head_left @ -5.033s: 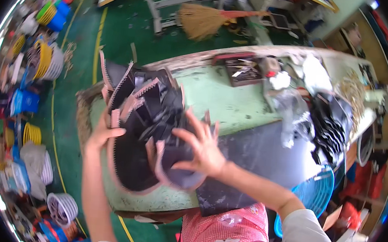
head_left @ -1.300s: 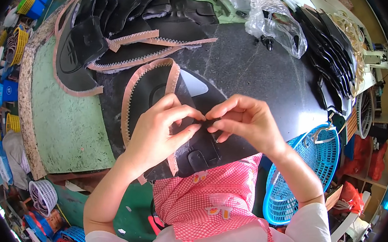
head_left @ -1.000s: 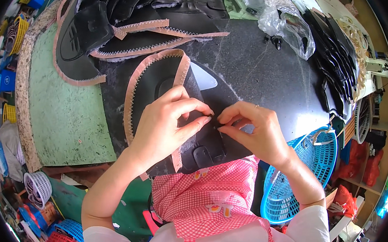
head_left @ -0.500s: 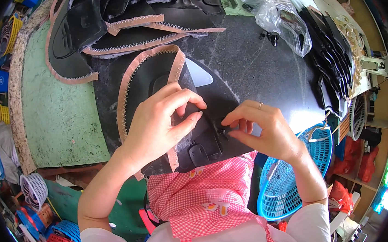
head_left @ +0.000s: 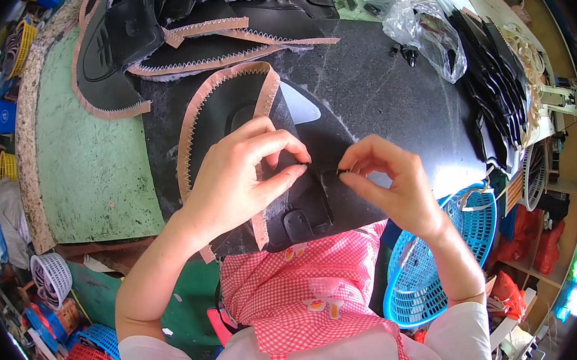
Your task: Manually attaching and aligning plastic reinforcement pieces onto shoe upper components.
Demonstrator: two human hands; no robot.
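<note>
A black leather piece [head_left: 361,210] lies in front of me, with tan, zigzag-stitched edging [head_left: 193,113] along its curved left part. Over its middle, my left hand [head_left: 245,166] is closed in a pinch; whatever lies between thumb and forefinger is dark and cannot be made out. Just to the right, my right hand [head_left: 398,183] pinches a small black part [head_left: 341,172] between thumb and forefinger. The two sets of fingertips are a short way apart. Below my left fingertips, a rounded black tab [head_left: 295,227] shows on the leather. A white, pointed flat piece [head_left: 300,105] lies beyond my hands.
Several edged black leather pieces [head_left: 119,42] lie at the far left. A clear plastic bag [head_left: 425,27] and small black parts [head_left: 409,55] are at the back, beside stacked black pieces [head_left: 492,88]. A blue basket [head_left: 417,297] stands at the right, below the table edge.
My right hand has closed its thumb and forefinger on the small black part and lifted slightly away from the leather. My left fingertips have come together and shifted slightly right.
</note>
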